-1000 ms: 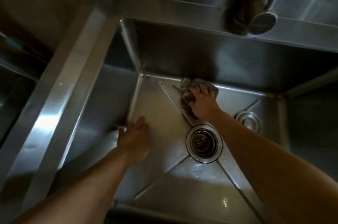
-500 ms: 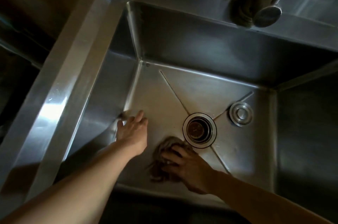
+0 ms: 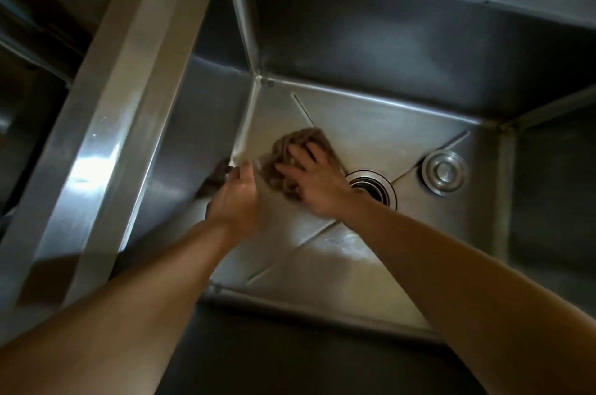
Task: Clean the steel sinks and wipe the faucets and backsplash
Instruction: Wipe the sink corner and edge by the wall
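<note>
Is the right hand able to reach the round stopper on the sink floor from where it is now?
Probably yes. The right hand presses the cloth left of the drain, and the stopper lies just beyond the drain on the bare sink floor. Nothing stands between them.

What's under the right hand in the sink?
A crumpled brown cloth, pressed on the sink floor by the right hand. The steel beneath the cloth is covered.

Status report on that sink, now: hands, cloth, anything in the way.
Right hand flat, pressing brown cloth on the sink floor, left of the drain. Left hand open, braced by left wall. Loose stopper right of drain, clear of cloth.
</note>
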The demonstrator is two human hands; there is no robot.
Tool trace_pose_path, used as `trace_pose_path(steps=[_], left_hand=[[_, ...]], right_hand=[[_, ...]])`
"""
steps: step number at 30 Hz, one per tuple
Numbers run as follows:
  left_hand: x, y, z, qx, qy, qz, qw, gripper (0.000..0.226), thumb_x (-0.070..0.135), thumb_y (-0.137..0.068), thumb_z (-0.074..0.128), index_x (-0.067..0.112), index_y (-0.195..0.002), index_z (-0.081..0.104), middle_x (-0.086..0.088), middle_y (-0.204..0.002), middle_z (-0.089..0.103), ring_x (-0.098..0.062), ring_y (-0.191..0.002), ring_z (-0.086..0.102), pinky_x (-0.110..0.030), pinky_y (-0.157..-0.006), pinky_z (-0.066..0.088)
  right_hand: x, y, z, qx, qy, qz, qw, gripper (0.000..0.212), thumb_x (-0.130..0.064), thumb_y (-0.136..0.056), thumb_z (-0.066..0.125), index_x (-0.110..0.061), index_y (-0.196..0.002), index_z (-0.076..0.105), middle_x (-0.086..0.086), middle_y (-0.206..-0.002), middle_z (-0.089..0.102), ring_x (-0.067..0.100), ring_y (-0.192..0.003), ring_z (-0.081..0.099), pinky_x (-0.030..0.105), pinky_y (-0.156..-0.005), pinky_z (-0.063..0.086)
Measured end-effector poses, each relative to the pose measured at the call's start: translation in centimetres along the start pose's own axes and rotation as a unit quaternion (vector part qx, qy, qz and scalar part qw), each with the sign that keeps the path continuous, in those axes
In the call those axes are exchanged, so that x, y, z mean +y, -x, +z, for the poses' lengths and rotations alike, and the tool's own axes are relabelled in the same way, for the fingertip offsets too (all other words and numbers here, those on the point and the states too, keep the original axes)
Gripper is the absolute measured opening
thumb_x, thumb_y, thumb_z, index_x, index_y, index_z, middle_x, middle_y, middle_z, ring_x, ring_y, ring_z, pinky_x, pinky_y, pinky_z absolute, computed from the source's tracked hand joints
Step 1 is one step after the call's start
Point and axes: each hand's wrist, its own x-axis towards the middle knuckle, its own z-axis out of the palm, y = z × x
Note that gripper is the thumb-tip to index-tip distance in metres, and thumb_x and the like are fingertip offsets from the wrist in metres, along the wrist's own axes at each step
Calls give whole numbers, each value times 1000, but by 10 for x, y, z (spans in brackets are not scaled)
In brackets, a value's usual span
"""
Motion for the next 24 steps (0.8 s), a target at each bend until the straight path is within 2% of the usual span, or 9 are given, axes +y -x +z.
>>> trace_pose_path(steps=[3,5,7,9,10,12,14,17,24], left_hand=[[5,4,-3,-4,-15,-9,1000,58,-3,-86,46,8,-140,28,-15,-139,37,-35,-124,45,-44,-98,41],[12,9,-2,-14,-54,-2,998,54,-2,-86,46,10,-137,32,-12,-140,36,-33,-125,45,-44,-96,42],[16,12,2,-26,-84,13,996,54,1,-88,45,12,-139,32,-7,-143,34,-30,-128,42,-42,-96,43],[21,15,11,-41,-93,38,994,58,2,-89,43,15,-144,28,-3,-148,27,-28,-131,39,-41,-100,41],[24,17,15,-51,-92,52,993,62,2,-89,42,17,-146,25,-1,-151,23,-27,-132,37,-40,-103,40],[32,19,22,-68,-93,72,991,65,2,-89,42,22,-148,21,3,-154,16,-26,-133,34,-41,-105,37],[39,19,27,-79,-106,73,989,63,6,-90,43,27,-146,24,4,-153,15,-27,-131,33,-41,-104,37],[46,18,29,-85,-125,51,987,57,9,-90,45,28,-142,34,3,-152,15,-28,-128,34,-40,-101,40],[67,16,35,-68,-109,65,990,62,4,-87,44,26,-143,31,2,-149,19,-27,-129,35,-41,-102,39]], right_hand=[[-25,57,25,-8,26,-117,993,52,-33,-75,64,-38,-127,59,6,-145,46,43,-129,42,58,-100,41],[-34,89,36,-10,40,-176,984,43,-38,-74,49,-39,-112,68,2,-131,59,39,-116,57,56,-87,50],[-43,113,48,-45,34,-245,968,40,-36,-84,45,-38,-121,63,1,-142,49,39,-131,42,61,-102,36],[-45,132,59,-94,64,-290,950,45,-32,-92,49,-38,-136,48,-2,-156,25,35,-145,9,60,-115,9],[-40,139,59,-97,77,-299,946,48,-32,-91,52,-38,-138,47,-4,-157,24,33,-145,5,59,-115,9],[-23,141,55,-91,74,-284,952,48,-34,-79,61,-37,-128,57,-3,-148,41,32,-139,22,57,-111,26],[2,135,49,-46,64,-206,975,55,-34,-64,76,-35,-118,65,0,-137,54,31,-128,38,53,-103,39],[25,135,36,-32,78,-99,991,71,-34,-46,90,-32,-114,70,7,-129,60,36,-119,45,46,-85,53],[43,211,48,-55,-6,-106,993,55,-34,-53,82,-31,-105,65,8,-126,56,32,-110,59,38,-73,59]])
